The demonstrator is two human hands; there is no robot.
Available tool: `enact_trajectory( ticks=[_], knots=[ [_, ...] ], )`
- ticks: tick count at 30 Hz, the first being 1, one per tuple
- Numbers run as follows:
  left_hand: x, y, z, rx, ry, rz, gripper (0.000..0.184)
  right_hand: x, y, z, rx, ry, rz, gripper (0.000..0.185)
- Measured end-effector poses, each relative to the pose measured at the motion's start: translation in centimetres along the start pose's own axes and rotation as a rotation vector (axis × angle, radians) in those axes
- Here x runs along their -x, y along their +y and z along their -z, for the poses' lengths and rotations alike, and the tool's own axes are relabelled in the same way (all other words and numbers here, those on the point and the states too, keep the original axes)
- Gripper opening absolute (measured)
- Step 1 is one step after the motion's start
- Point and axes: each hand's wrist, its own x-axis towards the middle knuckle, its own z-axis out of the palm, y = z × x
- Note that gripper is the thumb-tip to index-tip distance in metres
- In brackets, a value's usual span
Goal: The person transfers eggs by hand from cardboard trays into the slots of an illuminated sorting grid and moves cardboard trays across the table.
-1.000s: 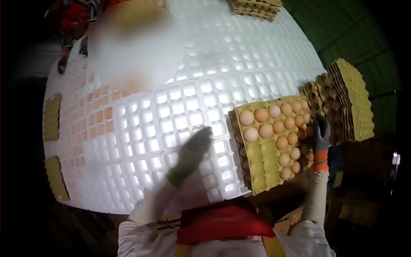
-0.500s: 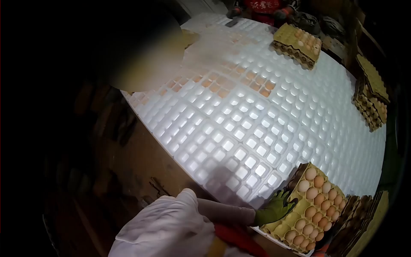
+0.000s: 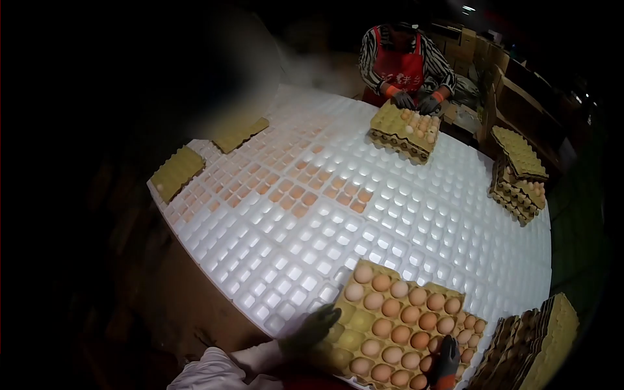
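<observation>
A cardboard egg tray [image 3: 348, 339] lies between my two hands at the bottom of the view, with brown eggs [image 3: 400, 335] in most of its cups and several bare cups at its left. My left hand [image 3: 314, 329], in a dark green glove, grips the left edge, its fingers partly blurred. On the opposite edge, my right hand [image 3: 446, 365] wears a dark glove with an orange cuff; its thumb lies over the rim and the other fingers are hidden. A second egg-filled tray [image 3: 480, 325] shows from under the right side.
White moulded plastic trays [image 3: 286, 276] cover the table, some filled with eggs [image 3: 296, 197]. Across it, a co-worker in a red apron [image 3: 400, 70] has both gloved hands at stacked egg trays [image 3: 403, 140]. More stacks [image 3: 520, 175] and upright cardboard trays [image 3: 530, 341] stand at right.
The egg tray has shifted left and appears larger, uncovering eggs in another tray at its right. My right hand has come into view. The camera has tilted up, showing more of the co-worker.
</observation>
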Motion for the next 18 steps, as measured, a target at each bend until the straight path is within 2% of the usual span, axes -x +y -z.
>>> enact_trajectory(
  ticks=[1,2,4,6,7,9,10,11,12,14,15,16,18],
  knots=[
    [0.6,-0.1,4.1,-0.319,0.142,-0.232,0.053,-1.9,-3.0,-3.4,-0.035,0.126,0.042,0.045],
    [-0.2,-3.8,6.6,-0.132,0.138,-0.146,0.050,-2.9,-5.7,-4.7,-0.252,0.056,-0.008,0.044],
    [-1.8,-11.0,11.7,0.259,0.181,0.015,0.044,-5.2,-10.7,-6.7,-0.913,-0.046,-0.319,0.044],
    [-2.9,-7.0,15.4,0.586,0.235,0.083,0.036,-7.7,-14.8,-8.4,-1.199,-0.083,-0.465,0.045],
    [-4.2,-6.4,17.4,0.453,0.233,0.174,0.035,-9.4,-15.6,-9.3,-0.583,-0.192,-0.044,0.044],
    [-7.4,-7.8,19.5,0.043,0.259,0.017,0.029,-11.0,-18.4,-12.1,-0.966,-0.315,-0.534,0.041],
    [-8.9,-10.5,20.6,-0.141,0.269,-0.154,0.030,-11.8,-19.7,-13.5,-1.127,-0.299,-0.802,0.041],
    [-10.3,-13.1,21.7,-0.327,0.307,-0.323,0.031,-11.5,-20.3,-14.6,-1.221,-0.244,-0.797,0.042],
    [-11.1,-14.6,22.0,-0.733,0.322,-0.596,0.035,-10.9,-20.4,-15.9,-1.315,-0.183,-0.794,0.043],
    [-10.3,-11.9,22.3,-0.596,0.336,-0.481,0.037,-9.8,-19.8,-17.7,-0.870,-0.136,-0.669,0.041],
    [-9.4,-9.4,22.2,-0.528,0.337,-0.417,0.038,-10.3,-20.6,-15.5,-0.877,-0.083,-0.697,0.036],
    [-8.3,-6.9,22.3,-0.484,0.372,-0.393,0.035,-10.6,-22.5,-13.8,-0.702,0.098,-0.592,0.029],
    [-6.5,-5.6,22.2,-0.360,0.275,-0.516,0.034,-10.8,-25.8,-9.3,-0.676,-0.071,-0.654,0.033]
  ],
)
